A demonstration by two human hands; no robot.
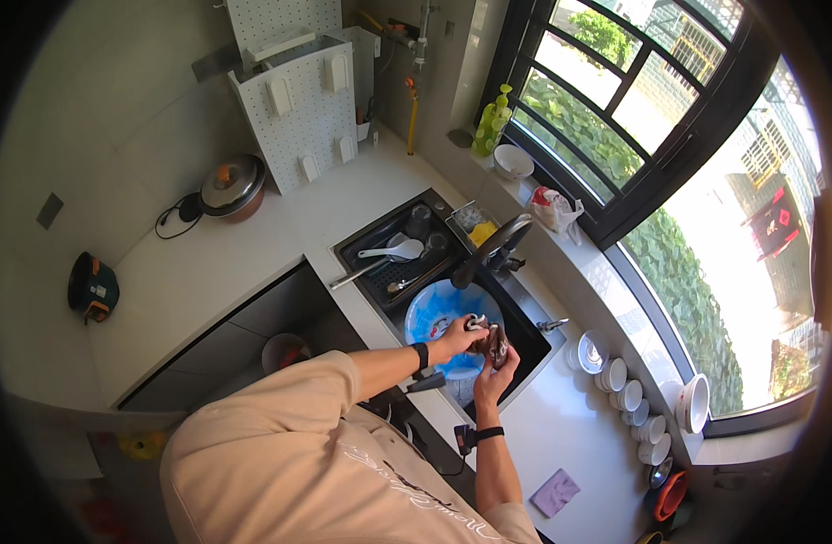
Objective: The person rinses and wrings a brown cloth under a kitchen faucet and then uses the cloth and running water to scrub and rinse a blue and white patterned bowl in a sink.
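Over a blue-and-white plastic basin (421, 309) in the black sink (525, 350), my two hands hold a bunched brown cloth item (497, 343) with white markings. My left hand (458, 338) grips its left part, where a white edge shows. From below and to the right, my right hand (495, 379) clasps the other part. Fingers and folds hide much of its shape. The dark gooseneck faucet (501, 245) arches above the basin's far rim; I cannot tell whether water runs.
A black drain tray (361, 255) left of the basin holds a white rice paddle (392, 250) and glasses. Several stacked bowls (630, 394) line the right counter, near a folded purple cloth (555, 493). A lidded pot (232, 187) stands left; a green pump bottle (492, 122) is on the windowsill.
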